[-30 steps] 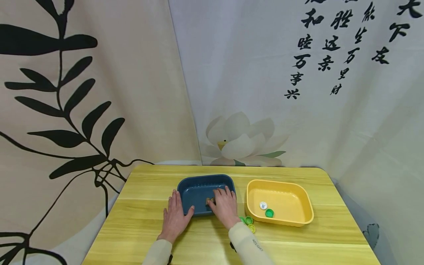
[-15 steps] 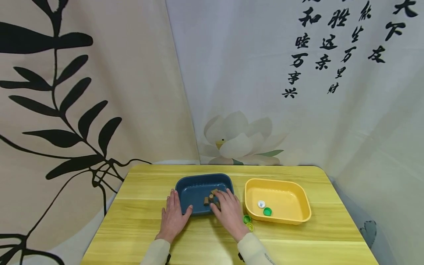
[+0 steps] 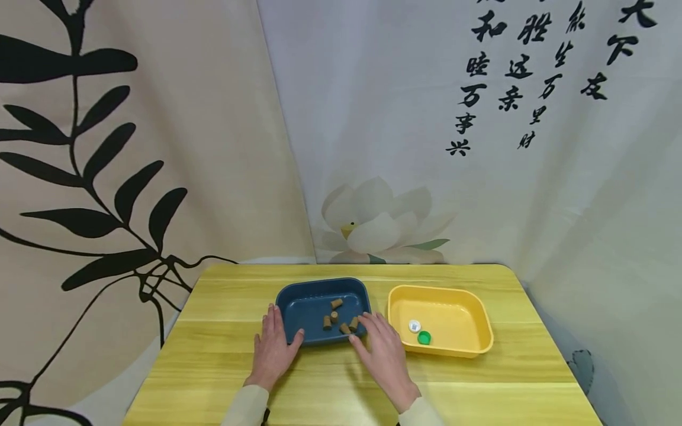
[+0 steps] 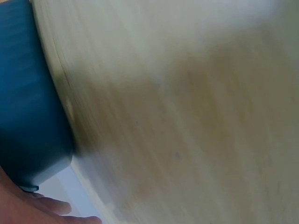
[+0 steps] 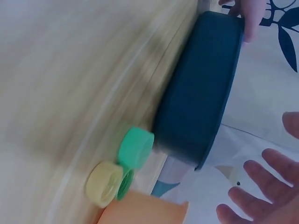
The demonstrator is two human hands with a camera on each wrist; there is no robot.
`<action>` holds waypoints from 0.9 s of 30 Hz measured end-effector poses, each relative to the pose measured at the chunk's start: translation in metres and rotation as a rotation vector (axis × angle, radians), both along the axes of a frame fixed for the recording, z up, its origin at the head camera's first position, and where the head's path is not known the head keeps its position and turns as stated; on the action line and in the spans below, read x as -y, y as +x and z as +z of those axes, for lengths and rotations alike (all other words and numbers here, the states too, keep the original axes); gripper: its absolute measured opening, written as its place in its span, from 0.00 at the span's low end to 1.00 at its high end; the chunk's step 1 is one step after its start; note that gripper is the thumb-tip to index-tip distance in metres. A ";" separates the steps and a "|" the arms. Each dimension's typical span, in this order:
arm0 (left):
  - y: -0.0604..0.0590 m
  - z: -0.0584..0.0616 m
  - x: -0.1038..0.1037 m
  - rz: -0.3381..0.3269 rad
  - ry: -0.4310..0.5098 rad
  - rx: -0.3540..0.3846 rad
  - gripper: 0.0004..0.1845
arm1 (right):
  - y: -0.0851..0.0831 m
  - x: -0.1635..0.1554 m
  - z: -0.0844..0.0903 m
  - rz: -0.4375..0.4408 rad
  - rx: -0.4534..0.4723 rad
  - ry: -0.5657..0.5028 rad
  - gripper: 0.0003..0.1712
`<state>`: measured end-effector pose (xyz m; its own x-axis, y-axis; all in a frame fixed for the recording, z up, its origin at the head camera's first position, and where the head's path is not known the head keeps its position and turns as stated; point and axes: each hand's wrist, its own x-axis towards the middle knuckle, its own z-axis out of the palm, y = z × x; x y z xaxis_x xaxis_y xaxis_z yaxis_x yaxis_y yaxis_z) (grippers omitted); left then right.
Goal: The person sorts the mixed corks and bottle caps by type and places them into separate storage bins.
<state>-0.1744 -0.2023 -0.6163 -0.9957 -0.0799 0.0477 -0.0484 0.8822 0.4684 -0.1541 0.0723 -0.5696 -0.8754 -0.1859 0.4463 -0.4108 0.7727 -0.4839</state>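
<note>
A dark blue tray holds several short brown cork-like cylinders, lying loose in its right half. My left hand rests at the tray's left front corner, its fingers straight along the side and the thumb out toward the front rim. My right hand hovers by the right front corner with fingers spread and nothing in the grasp; its fingertips overlap the rim close to the nearest cylinders. From the right wrist, two green caps and a pale yellow cap show on the table beside the tray; the head view has them hidden behind the right hand.
To the right stands a yellow tray with a white cap and a green cap inside. Both trays sit on a wood-grain table, with printed curtains behind it.
The right hand has let go of the brown cylinders and drawn back to the right, leaving them spread in the blue tray. The left hand stays at its corner. The head view has shifted slightly.
</note>
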 end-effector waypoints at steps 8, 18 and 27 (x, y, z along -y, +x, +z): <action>0.000 0.002 0.005 0.004 -0.010 -0.010 0.53 | 0.022 -0.034 -0.001 -0.045 -0.028 -0.009 0.28; -0.001 0.000 0.001 0.000 0.015 -0.038 0.54 | 0.032 -0.106 -0.014 -0.115 -0.157 -0.026 0.27; -0.003 -0.003 0.003 -0.008 0.028 -0.022 0.58 | 0.024 -0.178 -0.016 -0.265 -0.096 -0.004 0.24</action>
<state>-0.1776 -0.2055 -0.6196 -0.9950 -0.0733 0.0676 -0.0305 0.8693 0.4933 -0.1300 0.2506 -0.5857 -0.8471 0.0463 0.5295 -0.2383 0.8573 -0.4562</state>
